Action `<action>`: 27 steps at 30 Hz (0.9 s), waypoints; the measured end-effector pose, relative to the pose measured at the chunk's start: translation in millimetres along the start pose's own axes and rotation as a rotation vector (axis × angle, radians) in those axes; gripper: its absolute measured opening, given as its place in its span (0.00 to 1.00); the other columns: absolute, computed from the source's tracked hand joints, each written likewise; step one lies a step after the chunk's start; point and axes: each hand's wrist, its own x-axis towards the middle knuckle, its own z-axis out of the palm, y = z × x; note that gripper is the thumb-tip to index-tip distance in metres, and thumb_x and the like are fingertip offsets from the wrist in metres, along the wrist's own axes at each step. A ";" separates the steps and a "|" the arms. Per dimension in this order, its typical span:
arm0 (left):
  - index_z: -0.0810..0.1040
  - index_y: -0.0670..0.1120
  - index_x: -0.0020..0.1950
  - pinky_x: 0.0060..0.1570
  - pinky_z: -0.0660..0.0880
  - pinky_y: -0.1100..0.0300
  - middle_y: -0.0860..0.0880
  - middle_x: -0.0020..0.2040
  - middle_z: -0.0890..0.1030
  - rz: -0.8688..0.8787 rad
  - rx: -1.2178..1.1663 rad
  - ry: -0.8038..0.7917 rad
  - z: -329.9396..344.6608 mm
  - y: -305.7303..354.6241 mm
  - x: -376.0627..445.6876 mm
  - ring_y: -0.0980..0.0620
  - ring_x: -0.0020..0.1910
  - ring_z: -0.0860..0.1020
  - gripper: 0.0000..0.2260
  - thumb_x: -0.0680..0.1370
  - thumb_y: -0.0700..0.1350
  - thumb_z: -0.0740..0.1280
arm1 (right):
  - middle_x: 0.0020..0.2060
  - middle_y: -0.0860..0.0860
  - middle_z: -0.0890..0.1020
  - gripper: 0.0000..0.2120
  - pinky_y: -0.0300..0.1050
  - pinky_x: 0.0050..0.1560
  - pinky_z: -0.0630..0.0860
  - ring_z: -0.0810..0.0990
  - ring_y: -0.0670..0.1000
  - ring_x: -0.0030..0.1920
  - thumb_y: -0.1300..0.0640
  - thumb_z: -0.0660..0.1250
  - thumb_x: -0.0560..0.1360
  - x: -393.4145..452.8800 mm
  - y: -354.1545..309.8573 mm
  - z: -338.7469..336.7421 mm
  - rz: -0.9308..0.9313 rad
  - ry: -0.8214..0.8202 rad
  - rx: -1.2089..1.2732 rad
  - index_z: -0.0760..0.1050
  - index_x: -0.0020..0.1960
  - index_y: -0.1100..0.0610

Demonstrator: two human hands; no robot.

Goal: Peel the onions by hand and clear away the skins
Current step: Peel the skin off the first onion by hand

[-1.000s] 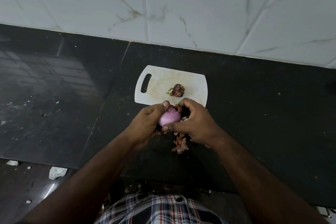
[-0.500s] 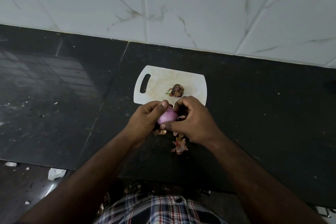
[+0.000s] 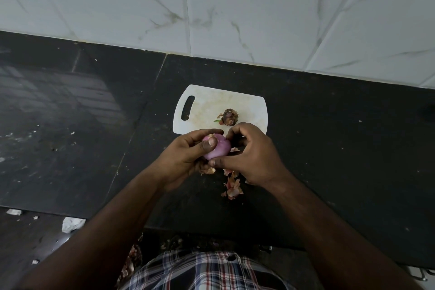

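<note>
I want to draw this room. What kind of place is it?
Most likely a home kitchen: a dark stone countertop under a white marble-look tiled wall, with a white cutting board and a purple onion being peeled.

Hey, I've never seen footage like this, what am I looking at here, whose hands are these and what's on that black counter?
There is no machine: a person wears a camera on the head, so the one view looks down at their own arms. The left hand grips a peeled pink-purple onion, and the right hand pinches at its side. Beyond them, on the black stone counter, lies a white plastic cutting board with a handle slot, carrying a brown unpeeled onion. Loose papery orange-brown onion skins lie on the counter under the hands. White marble-look wall tiles rise behind.
</note>
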 end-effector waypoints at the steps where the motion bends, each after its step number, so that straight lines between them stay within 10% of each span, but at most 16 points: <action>1: 0.77 0.39 0.68 0.40 0.82 0.59 0.37 0.58 0.83 0.005 -0.006 -0.006 -0.1 0.1 0.0 0.47 0.45 0.83 0.25 0.74 0.49 0.72 | 0.47 0.46 0.79 0.30 0.46 0.47 0.81 0.79 0.46 0.49 0.44 0.82 0.59 -0.3 -0.7 0.0 0.001 -0.001 0.003 0.75 0.56 0.53; 14: 0.80 0.44 0.65 0.47 0.78 0.53 0.37 0.61 0.82 0.034 -0.005 -0.023 6.0 -4.0 -5.5 0.38 0.55 0.78 0.21 0.74 0.51 0.71 | 0.42 0.43 0.75 0.21 0.27 0.37 0.70 0.73 0.35 0.41 0.52 0.85 0.58 1.4 -1.0 -3.2 -0.007 -0.068 -0.019 0.74 0.42 0.50; 23: 0.80 0.42 0.64 0.36 0.79 0.61 0.38 0.55 0.83 0.035 -0.074 0.045 4.1 -2.3 -1.9 0.48 0.41 0.80 0.17 0.78 0.49 0.66 | 0.41 0.46 0.74 0.16 0.41 0.44 0.77 0.75 0.42 0.41 0.53 0.81 0.63 2.6 3.0 -2.4 -0.052 -0.027 -0.011 0.73 0.35 0.53; 27: 0.79 0.43 0.65 0.36 0.80 0.60 0.39 0.55 0.83 0.045 -0.056 0.079 1.3 0.5 -2.0 0.48 0.40 0.82 0.16 0.79 0.47 0.69 | 0.48 0.45 0.77 0.18 0.48 0.49 0.82 0.79 0.44 0.50 0.51 0.81 0.64 4.1 2.0 -2.5 -0.052 -0.023 0.016 0.74 0.46 0.48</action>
